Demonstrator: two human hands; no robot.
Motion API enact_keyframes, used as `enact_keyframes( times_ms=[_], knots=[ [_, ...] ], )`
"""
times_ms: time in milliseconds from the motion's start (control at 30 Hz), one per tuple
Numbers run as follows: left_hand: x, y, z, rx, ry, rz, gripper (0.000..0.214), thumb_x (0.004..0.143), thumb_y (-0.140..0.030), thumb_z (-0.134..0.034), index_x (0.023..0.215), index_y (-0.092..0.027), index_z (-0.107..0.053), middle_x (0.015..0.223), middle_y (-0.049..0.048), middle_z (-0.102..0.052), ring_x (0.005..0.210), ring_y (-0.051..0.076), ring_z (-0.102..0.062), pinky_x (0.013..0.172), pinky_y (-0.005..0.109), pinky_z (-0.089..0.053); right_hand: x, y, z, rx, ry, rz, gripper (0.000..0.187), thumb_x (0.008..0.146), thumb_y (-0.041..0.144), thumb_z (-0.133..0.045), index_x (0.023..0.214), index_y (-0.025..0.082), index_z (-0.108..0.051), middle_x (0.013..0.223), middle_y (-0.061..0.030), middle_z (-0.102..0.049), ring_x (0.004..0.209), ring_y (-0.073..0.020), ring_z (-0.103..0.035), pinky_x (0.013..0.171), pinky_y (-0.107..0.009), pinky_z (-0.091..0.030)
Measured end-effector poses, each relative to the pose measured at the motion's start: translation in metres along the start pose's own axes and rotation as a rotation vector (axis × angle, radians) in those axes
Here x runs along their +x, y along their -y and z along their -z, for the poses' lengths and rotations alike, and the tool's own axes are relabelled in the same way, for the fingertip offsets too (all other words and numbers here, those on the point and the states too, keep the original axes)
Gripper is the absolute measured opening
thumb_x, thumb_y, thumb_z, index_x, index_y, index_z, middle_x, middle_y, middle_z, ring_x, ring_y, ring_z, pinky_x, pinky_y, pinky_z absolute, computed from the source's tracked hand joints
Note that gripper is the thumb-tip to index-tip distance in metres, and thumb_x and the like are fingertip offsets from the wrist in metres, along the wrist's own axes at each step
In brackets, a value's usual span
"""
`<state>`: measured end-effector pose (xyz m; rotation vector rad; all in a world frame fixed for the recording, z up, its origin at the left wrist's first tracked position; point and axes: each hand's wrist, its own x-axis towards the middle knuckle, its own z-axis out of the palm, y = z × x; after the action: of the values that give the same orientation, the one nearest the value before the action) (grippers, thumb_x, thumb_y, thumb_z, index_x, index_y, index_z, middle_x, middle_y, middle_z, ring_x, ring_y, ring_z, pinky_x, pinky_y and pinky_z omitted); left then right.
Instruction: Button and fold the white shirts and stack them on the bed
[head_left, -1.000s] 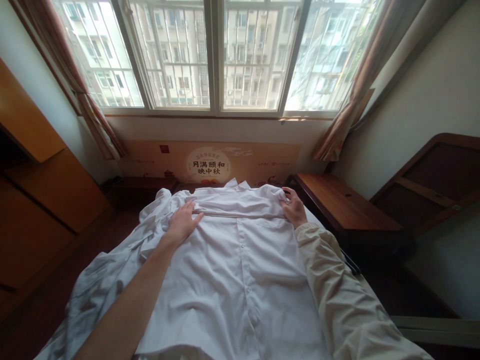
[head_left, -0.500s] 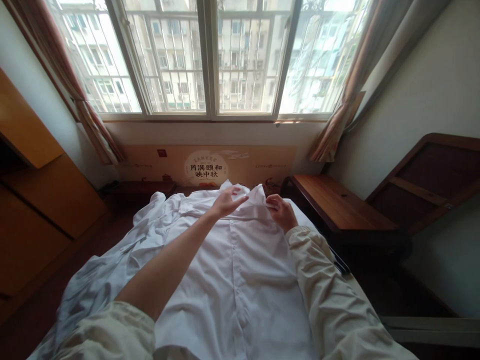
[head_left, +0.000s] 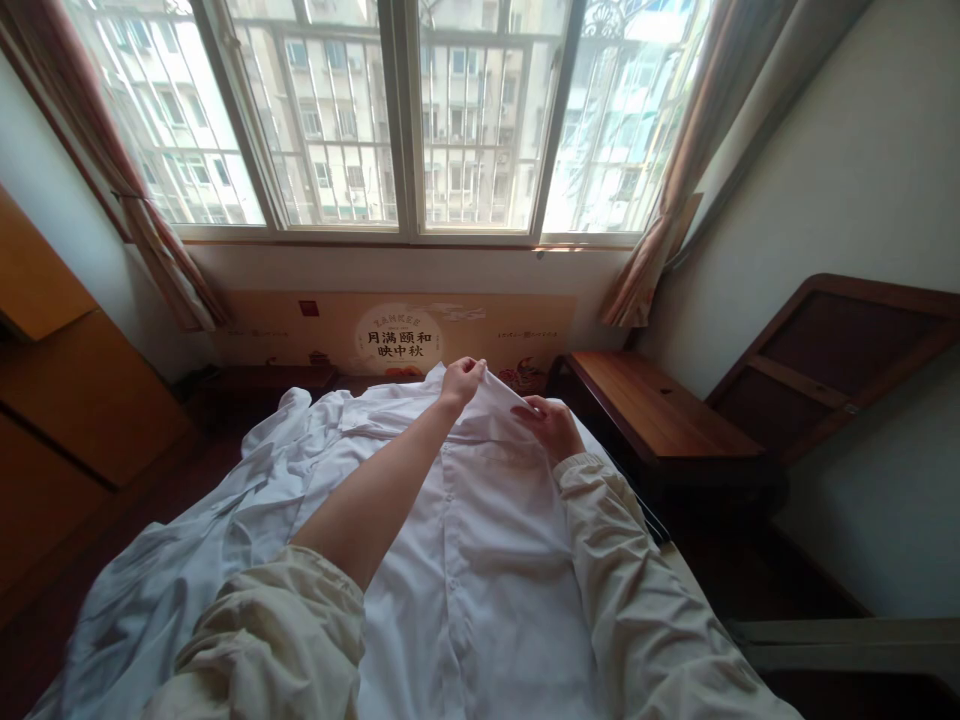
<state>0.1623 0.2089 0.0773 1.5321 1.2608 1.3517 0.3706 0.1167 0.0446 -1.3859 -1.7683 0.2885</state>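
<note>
A white button-up shirt (head_left: pixel 495 540) lies spread out before me, its button strip running lengthwise toward me. At its far end my left hand (head_left: pixel 463 380) pinches a raised bit of the white cloth, near the collar. To the right, my right hand (head_left: pixel 551 425) grips the same cloth lower down, with the fabric drawn into a slanting edge between both hands. Loose, crumpled white cloth (head_left: pixel 187 540) spreads to the left; whether it belongs to the same shirt I cannot tell.
A wooden bench or low table (head_left: pixel 660 400) stands at the right, beside a dark wooden panel (head_left: pixel 832 370) leaning on the wall. Orange-brown cabinets (head_left: pixel 82 390) are at the left. Behind the cloth are a printed board (head_left: pixel 480 325) and a barred window (head_left: pixel 405 130).
My left hand has gone from spread fingers to a pinch on the cloth, lifting it. My right hand still holds its part. The whole view has shifted slightly.
</note>
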Motion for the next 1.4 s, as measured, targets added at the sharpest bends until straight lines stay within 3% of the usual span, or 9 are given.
enact_keyframes(
  times_ms=[167, 300, 500, 633, 767, 900, 1033, 1233, 1400],
  knots=[
    [0.004, -0.01, -0.017, -0.078, -0.066, 0.081, 0.027, 0.106, -0.04, -0.056, 0.098, -0.017, -0.069, 0.089, 0.0085, -0.076, 0.076, 0.019, -0.073, 0.076, 0.032, -0.057, 0.001, -0.005, 0.003, -0.034, -0.032, 0.009, 0.043, 0.097, 0.062, -0.06, 0.082, 0.023, -0.072, 0.073, -0.0017, -0.069, 0.067, -0.0173, -0.057, 0.067, -0.027, -0.044],
    [0.005, -0.017, -0.031, -0.147, -0.089, 0.082, 0.026, 0.106, -0.027, -0.059, 0.128, -0.014, -0.063, 0.134, 0.0196, -0.072, 0.117, 0.023, -0.074, 0.101, 0.035, -0.057, 0.001, -0.015, 0.004, -0.116, -0.071, -0.075, 0.037, 0.099, 0.056, -0.056, 0.087, 0.023, -0.068, 0.076, -0.0017, -0.069, 0.072, -0.0188, -0.06, 0.07, -0.027, -0.044],
    [-0.029, 0.008, -0.021, 0.367, 0.296, -0.295, 0.053, 0.1, -0.037, -0.066, 0.147, -0.014, -0.06, 0.161, 0.0222, -0.054, 0.151, 0.033, -0.05, 0.127, 0.046, -0.038, 0.004, -0.029, 0.006, -0.256, -0.111, -0.387, 0.043, 0.095, 0.036, -0.055, 0.131, 0.016, -0.065, 0.11, -0.014, -0.076, 0.1, -0.0294, -0.069, 0.09, -0.036, -0.051],
    [-0.066, 0.041, 0.004, 0.741, 0.474, -0.367, 0.066, 0.101, -0.056, -0.058, 0.159, -0.023, -0.053, 0.171, 0.0154, -0.044, 0.161, 0.036, -0.036, 0.136, 0.054, -0.017, 0.006, -0.018, 0.004, -0.421, -0.129, -0.286, 0.053, 0.094, 0.031, -0.054, 0.144, 0.013, -0.061, 0.142, -0.0203, -0.067, 0.131, -0.0361, -0.059, 0.113, -0.046, -0.044],
    [-0.085, 0.064, 0.032, 0.835, 0.533, -0.288, 0.078, 0.102, -0.071, -0.044, 0.167, -0.027, -0.042, 0.176, 0.0112, -0.037, 0.164, 0.035, -0.031, 0.136, 0.054, -0.014, 0.01, -0.006, -0.009, -0.471, 0.111, -0.014, 0.052, 0.1, 0.036, -0.051, 0.151, 0.024, -0.06, 0.165, -0.0075, -0.054, 0.156, -0.0307, -0.039, 0.133, -0.051, -0.019],
    [-0.084, 0.072, 0.066, 0.899, 0.512, -0.177, 0.079, 0.102, -0.072, -0.042, 0.166, -0.027, -0.046, 0.176, 0.0113, -0.036, 0.165, 0.035, -0.029, 0.135, 0.055, -0.011, 0.005, -0.009, -0.022, -0.509, 0.362, -0.23, 0.063, 0.105, 0.057, -0.047, 0.157, 0.022, -0.056, 0.17, -0.0132, -0.046, 0.158, -0.0339, -0.039, 0.131, -0.058, -0.021],
    [-0.074, 0.079, 0.116, 1.007, 0.394, -0.035, 0.08, 0.102, -0.071, -0.04, 0.164, -0.022, -0.049, 0.176, 0.015, -0.035, 0.165, 0.036, -0.028, 0.135, 0.058, -0.009, -0.001, -0.019, -0.023, -0.503, 0.362, -0.377, 0.082, 0.106, 0.07, -0.033, 0.168, 0.016, -0.041, 0.177, -0.0164, -0.03, 0.164, -0.0352, -0.03, 0.131, -0.059, -0.023],
    [-0.054, 0.094, 0.193, 1.147, 0.185, 0.112, 0.077, 0.1, -0.069, -0.043, 0.155, -0.016, -0.058, 0.169, 0.0234, -0.044, 0.162, 0.04, -0.033, 0.131, 0.063, -0.016, -0.003, -0.018, -0.019, -0.488, 0.364, -0.405, 0.083, 0.105, 0.071, -0.031, 0.17, 0.02, -0.037, 0.179, -0.0132, -0.027, 0.166, -0.0342, -0.025, 0.133, -0.059, -0.019],
    [-0.029, 0.093, 0.215, 1.213, 0.177, 0.122, 0.063, 0.1, -0.061, -0.048, 0.145, -0.02, -0.064, 0.155, 0.0206, -0.062, 0.148, 0.037, -0.053, 0.125, 0.052, -0.034, -0.003, -0.014, -0.02, -0.508, 0.374, -0.414, 0.084, 0.106, 0.071, -0.031, 0.171, 0.019, -0.035, 0.179, -0.0128, -0.026, 0.166, -0.0334, -0.024, 0.133, -0.058, -0.018]
  ],
)
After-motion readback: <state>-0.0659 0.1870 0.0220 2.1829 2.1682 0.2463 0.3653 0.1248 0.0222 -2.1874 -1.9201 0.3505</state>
